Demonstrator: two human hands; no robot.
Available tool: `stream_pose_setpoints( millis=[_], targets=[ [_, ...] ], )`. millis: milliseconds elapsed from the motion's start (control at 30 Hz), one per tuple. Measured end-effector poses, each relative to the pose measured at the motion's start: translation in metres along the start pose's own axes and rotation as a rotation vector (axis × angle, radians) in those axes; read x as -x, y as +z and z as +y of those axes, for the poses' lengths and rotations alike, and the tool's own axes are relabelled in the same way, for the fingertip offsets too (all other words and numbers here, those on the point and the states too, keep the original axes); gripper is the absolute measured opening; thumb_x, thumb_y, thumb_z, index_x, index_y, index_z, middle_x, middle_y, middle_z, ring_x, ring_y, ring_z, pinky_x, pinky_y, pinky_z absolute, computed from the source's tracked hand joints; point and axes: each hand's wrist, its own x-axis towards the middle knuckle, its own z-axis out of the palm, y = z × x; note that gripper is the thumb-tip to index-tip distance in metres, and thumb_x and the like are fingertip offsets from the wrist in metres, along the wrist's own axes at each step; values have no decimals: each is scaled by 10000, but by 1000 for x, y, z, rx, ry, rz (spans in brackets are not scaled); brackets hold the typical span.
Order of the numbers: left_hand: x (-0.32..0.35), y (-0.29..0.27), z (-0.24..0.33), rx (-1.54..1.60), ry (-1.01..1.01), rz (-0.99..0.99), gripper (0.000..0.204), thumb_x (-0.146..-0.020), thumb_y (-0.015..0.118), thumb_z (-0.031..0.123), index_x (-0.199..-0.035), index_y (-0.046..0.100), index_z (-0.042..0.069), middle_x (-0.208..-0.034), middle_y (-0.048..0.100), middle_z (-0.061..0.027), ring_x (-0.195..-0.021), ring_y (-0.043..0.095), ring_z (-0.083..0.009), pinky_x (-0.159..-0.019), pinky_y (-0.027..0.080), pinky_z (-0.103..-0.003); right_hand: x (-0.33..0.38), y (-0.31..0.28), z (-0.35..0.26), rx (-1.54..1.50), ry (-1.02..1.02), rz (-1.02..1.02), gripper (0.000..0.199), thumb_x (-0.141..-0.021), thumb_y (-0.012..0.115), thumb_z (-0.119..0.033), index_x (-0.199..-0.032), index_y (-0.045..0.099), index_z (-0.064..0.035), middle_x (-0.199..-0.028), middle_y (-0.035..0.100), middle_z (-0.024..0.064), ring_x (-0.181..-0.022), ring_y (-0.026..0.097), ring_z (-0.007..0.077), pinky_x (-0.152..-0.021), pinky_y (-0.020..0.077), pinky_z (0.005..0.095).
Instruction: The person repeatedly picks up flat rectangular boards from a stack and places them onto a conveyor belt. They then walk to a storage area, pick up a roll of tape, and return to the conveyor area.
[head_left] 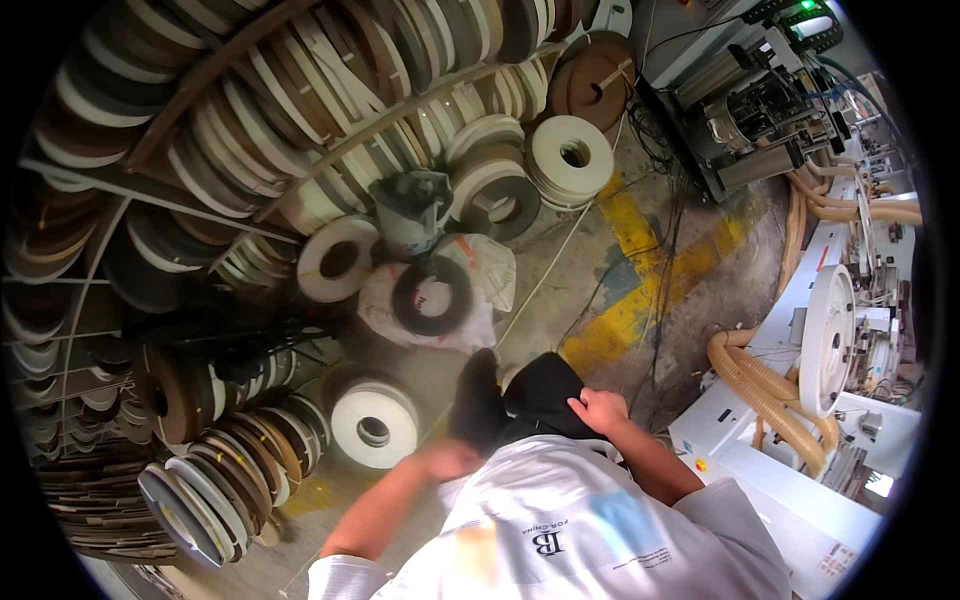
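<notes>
My left hand (450, 461) is at my left hip beside the hem of my white shirt (545, 500). It is smeared by motion, and its fingers cannot be made out. Over my right thigh, my right hand (602, 411) is closed, with its fingers curled against my black trousers (540, 390). Whatever it may hold is hidden. On the floor to the left of my legs lies a white roll of edge banding (375, 424). Ahead of my feet, a dark ring-shaped roll (403, 297) rests on a white plastic sack (490, 270).
Racks packed with banding rolls (330, 70) fill the left and far side. A grey bucket (410, 225) and stacked white rolls (590, 160) stand ahead. Yellow floor markings (620, 320) cross the concrete. At right stands a white machine (740, 440) with tan hoses (760, 390).
</notes>
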Motion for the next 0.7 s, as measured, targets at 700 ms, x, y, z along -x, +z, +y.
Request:
stream_pose_setpoints(
  millis=[700],
  targets=[
    [-256, -155, -7, 102, -11, 575, 222, -961, 632, 344, -931, 646, 125, -859, 709, -132, -828, 693, -375, -707, 543, -488, -425, -37, -69, 89, -694, -384, 293, -930, 578, -387, -836, 661, -123, -831, 707, 138, -794, 686, 386, -683, 531, 510]
  ],
)
